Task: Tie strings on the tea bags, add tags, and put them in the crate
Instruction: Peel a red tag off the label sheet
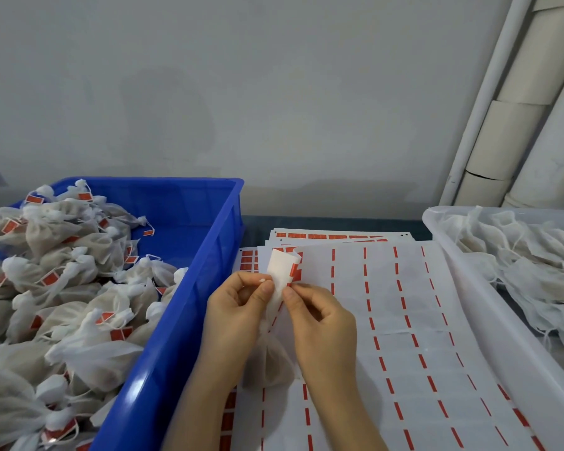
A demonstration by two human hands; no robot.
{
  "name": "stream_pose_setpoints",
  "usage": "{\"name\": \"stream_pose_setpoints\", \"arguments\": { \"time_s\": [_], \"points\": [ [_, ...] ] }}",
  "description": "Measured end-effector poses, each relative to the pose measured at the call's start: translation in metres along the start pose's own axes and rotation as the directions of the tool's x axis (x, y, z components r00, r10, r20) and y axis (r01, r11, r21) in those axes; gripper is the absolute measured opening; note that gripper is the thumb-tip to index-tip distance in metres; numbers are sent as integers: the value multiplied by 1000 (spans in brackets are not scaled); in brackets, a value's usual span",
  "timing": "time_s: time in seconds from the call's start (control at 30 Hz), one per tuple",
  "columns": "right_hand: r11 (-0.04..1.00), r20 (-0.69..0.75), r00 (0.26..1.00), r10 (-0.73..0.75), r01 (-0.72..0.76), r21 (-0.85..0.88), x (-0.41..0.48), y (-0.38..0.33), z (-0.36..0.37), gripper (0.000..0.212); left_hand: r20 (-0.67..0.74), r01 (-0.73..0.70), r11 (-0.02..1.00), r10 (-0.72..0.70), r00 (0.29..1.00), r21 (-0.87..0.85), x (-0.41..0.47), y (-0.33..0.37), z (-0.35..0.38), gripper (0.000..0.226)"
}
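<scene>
**Item: tea bag (267,362), in work.** Held above the tag sheets (404,320) on the desk, between the blue crate (209,262) on the left and the white tray (469,281) on the right; not yet in the crate.

**Orientation:** long axis runs near to far; the filled belly is at the near end, below the hands; the gathered neck points far, up into the fingers.

**Hands:** close together, both clamped; the left hand (238,307) pinches a white strip (279,268) standing above the neck; the right hand (319,317) pinches the red tag (295,271) at that strip's right edge; whether the strip is bag cloth or backing paper cannot be told; no string can be made out.

**Stock:** tagged bags (62,288) heaped in the crate; untagged bags (534,271) in the tray.

**Hazards, as judged:**
- the tag may close crooked or miss the string, since the string is thin and hidden behind the fingers;
- the adhesive may take to a fingertip instead of the tag's other half;
- the belly hangs free, so a loosened pinch would let the bag drop onto the sheets.
</scene>
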State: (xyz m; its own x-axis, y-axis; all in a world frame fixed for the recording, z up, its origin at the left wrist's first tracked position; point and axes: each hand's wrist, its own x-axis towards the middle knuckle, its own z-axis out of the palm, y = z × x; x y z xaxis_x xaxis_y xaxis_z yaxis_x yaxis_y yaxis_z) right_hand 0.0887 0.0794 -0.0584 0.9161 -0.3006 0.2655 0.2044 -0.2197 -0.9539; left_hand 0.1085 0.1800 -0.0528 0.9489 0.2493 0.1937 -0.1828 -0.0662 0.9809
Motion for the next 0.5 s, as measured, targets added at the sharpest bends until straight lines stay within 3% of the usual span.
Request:
{"name": "stream_pose_setpoints", "arguments": {
  "time_s": [0.5],
  "points": [
    [994,-27,996,-82,80,-77,0,0,1,17,-7,-31,999,31,999,-23,0,2,-1,2]
  ]
}}
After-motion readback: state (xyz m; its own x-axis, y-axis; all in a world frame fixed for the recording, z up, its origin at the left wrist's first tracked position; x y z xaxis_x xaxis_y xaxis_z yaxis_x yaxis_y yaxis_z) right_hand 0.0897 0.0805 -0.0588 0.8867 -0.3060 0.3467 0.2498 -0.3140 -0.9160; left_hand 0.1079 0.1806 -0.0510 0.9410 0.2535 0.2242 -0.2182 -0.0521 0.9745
